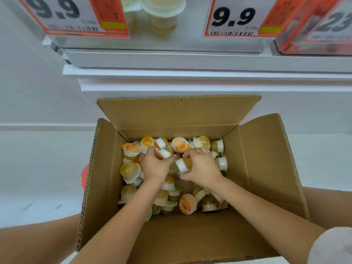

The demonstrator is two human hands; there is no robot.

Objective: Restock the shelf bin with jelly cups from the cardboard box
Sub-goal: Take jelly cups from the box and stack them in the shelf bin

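An open cardboard box [106, 168] stands on the floor below me, its bottom covered with several small jelly cups [187, 203] in orange, yellow and white. Both my hands are down inside it. My left hand [155, 165] grips a white-and-orange jelly cup [164, 153] with curled fingers. My right hand [202, 166] holds another jelly cup [182, 164] between thumb and fingers. The two hands nearly touch. Above, the clear shelf bin [163, 40] holds a few pale yellow jelly cups [163, 10].
White shelf ledges [190, 73] jut out between the box and the bin. Orange price tags reading 9.9 [234, 18] hang on the bin fronts. The box flaps [179, 109] stand open at the far side and both sides. My knees flank the box.
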